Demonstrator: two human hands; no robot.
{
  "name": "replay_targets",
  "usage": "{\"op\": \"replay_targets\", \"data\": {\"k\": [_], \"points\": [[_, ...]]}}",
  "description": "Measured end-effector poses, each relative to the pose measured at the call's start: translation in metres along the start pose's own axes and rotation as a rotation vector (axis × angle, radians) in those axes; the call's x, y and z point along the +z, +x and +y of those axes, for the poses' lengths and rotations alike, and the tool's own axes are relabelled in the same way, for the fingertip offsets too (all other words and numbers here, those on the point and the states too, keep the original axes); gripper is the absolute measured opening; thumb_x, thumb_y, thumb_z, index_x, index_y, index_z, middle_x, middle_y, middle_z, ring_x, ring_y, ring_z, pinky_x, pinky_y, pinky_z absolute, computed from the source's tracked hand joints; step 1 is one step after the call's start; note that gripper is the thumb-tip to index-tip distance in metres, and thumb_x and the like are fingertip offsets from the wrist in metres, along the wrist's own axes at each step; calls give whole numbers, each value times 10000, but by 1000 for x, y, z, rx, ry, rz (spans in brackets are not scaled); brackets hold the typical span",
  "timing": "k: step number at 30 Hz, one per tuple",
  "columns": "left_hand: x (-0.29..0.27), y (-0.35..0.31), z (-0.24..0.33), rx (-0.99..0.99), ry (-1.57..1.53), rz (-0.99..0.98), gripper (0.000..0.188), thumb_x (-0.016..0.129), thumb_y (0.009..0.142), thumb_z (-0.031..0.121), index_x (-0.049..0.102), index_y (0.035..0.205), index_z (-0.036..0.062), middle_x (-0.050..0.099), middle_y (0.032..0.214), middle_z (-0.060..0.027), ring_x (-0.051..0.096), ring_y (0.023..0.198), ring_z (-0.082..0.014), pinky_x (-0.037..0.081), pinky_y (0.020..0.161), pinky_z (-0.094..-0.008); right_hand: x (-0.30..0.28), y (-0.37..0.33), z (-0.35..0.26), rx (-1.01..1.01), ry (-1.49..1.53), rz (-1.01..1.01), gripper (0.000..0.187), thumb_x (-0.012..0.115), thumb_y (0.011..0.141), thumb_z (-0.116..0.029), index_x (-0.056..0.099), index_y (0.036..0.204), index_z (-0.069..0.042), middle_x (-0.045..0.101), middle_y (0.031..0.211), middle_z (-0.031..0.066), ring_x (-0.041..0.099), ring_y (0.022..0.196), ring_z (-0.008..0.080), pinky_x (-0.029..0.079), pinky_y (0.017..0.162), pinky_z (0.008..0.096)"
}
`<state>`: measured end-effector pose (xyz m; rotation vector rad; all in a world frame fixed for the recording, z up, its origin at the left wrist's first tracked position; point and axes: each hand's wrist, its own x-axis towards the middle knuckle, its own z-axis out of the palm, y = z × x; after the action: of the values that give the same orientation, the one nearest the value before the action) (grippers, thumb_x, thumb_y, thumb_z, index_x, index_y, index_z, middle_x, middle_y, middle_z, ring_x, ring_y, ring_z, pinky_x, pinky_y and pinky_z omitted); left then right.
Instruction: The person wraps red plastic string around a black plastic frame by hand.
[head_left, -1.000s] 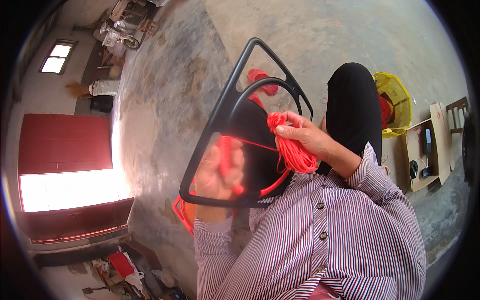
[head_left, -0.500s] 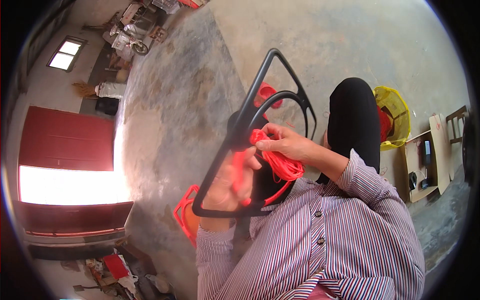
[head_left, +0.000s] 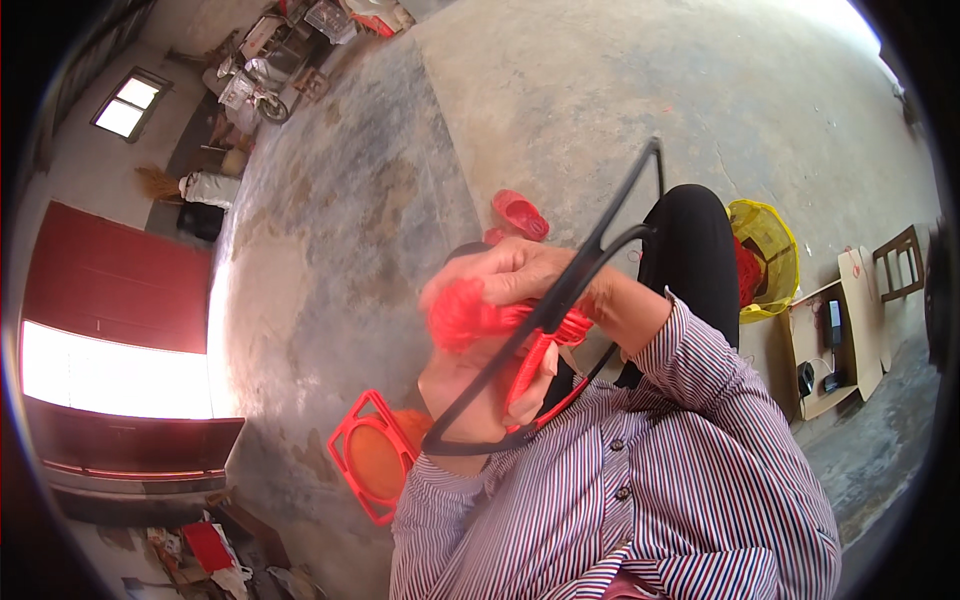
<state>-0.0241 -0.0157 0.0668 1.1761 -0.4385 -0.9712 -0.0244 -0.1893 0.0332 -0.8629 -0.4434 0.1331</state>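
Head view: right hand pinches red cord bundle, whose length crosses behind black frame; left hand curls fingers around its red-wrapped part.

A striped, buttoned shirt tops black trousers.

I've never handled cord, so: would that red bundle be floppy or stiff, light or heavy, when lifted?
The red bundle is probably floppy: its thin strands curve. It's likely light, being small enough for the right hand to grasp.
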Motion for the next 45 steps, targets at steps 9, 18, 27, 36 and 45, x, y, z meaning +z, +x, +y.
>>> {"op": "replay_targets", "data": {"k": [9,18,27,36,45], "points": [[2,14,0,-107,-204,-57,729,433,846,600,529,1113,-71,574,832,-196,474,493,-189,335,338,-286,-9,12,-9,-58,-378,-377,263,714,797,-155,719,1025,-24,615,1166,122,505,1174,239,391,991,391],[-26,7,-13,0,-490,137,593,587,753,67,440,1325,11,571,1120,-202,525,650,-172,399,456,-224,-28,-47,31,-36,-149,551,392,710,785,-137,597,1135,-2,629,1020,47,576,964,113,455,840,254],[-22,17,-11,50,-356,293,523,566,735,-21,525,1255,23,639,955,-89,507,591,-125,344,423,-220,31,-47,27,-342,-473,507,437,768,715,-36,554,1095,-28,575,1104,65,558,1021,147,450,896,303],[-65,5,-16,152,-422,39,696,561,754,158,395,1419,38,531,995,-104,364,575,-129,290,423,-218,-7,-67,-38,-682,243,306,378,513,771,-89,519,1139,-3,602,1115,171,596,1038,312,462,941,450],[-63,-11,-13,178,-350,63,406,603,918,136,547,1320,149,497,911,-81,342,512,-77,234,375,-169,-72,-90,-51,-907,380,725,410,515,907,-154,476,1300,-42,639,1037,130,639,906,256,528,809,416]]}}
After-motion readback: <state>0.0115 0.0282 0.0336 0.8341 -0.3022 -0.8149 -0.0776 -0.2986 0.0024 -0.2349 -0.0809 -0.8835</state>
